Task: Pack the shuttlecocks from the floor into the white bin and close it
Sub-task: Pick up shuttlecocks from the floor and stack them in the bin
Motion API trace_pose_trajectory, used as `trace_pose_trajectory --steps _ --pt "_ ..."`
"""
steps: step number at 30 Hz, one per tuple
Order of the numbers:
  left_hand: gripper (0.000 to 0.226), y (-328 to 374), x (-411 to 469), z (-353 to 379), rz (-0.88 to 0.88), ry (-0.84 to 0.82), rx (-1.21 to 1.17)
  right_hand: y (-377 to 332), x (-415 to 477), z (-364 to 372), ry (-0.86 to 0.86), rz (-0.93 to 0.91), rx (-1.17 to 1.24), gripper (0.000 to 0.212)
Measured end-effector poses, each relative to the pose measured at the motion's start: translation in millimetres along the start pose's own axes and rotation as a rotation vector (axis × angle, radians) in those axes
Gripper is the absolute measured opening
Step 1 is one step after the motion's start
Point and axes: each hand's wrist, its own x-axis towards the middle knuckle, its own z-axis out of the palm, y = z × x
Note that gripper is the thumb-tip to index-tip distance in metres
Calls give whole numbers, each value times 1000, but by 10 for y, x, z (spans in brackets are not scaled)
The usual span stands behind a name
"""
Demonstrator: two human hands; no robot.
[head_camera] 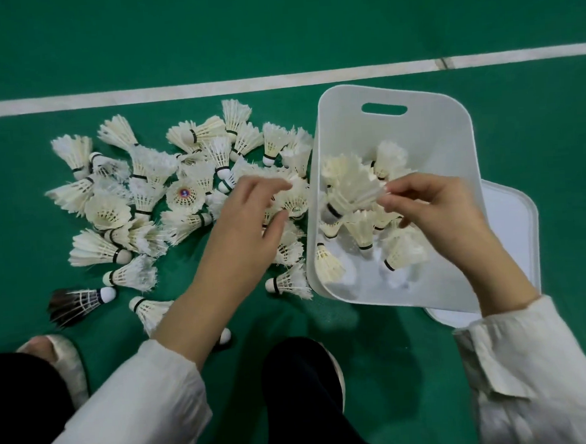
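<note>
A white bin (427, 138) with a handle slot stands open on the green floor at the right, several white shuttlecocks lying inside it. My right hand (435, 209) is over the bin, fingers pinching the feathers of a white shuttlecock (346, 198) with a black band. A heap of white shuttlecocks (152, 196) lies on the floor left of the bin. My left hand (250, 217) reaches over the heap's right edge, thumb and fingers curled around a shuttlecock (292, 201) beside the bin wall; whether they grip it is unclear.
The bin's white lid (510, 208) lies flat on the floor behind and right of the bin. A dark-feathered shuttlecock (73, 304) lies at the near left. A white court line (174, 91) crosses the floor beyond. My knees and a slipper (63, 356) are at the bottom.
</note>
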Motion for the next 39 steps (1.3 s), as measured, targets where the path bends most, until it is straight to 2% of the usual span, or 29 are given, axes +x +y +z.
trace_pose_trajectory --steps 4,6,8,12,16,22,25,28,30,32,36,39 --pt "36 -367 -109 227 -123 -280 235 210 32 -128 36 100 -159 8" --pt "39 -483 -164 372 -134 -401 359 359 89 -56 -38 118 -387 1" --pt "42 -563 -197 486 -144 -473 453 496 151 100 -139 80 -630 6" --pt "47 -656 -208 592 -178 -513 549 670 284 374 -282 3 -965 14" --pt "36 -746 -218 619 -168 -458 546 789 376 505 -387 -11 -1144 24" --pt "19 -778 -250 575 -235 -301 365 742 346 383 -422 39 -1076 34" --pt "18 -738 -274 485 -265 -218 294 603 233 265 -338 53 -966 38" --pt "16 -671 -303 367 -259 -163 231 265 55 224 -131 -81 -754 26" --pt "16 -608 -325 274 -254 -133 185 -39 -116 322 -104 -199 -524 21" --pt "16 -538 -354 173 -240 -106 152 -272 -244 528 -216 -304 -403 23" --pt "13 -483 -463 -52 -224 -43 72 -352 -288 1074 -505 -396 -525 36" --pt "12 -588 -594 -230 -250 -10 51 -310 -282 1378 -534 -425 -596 32"
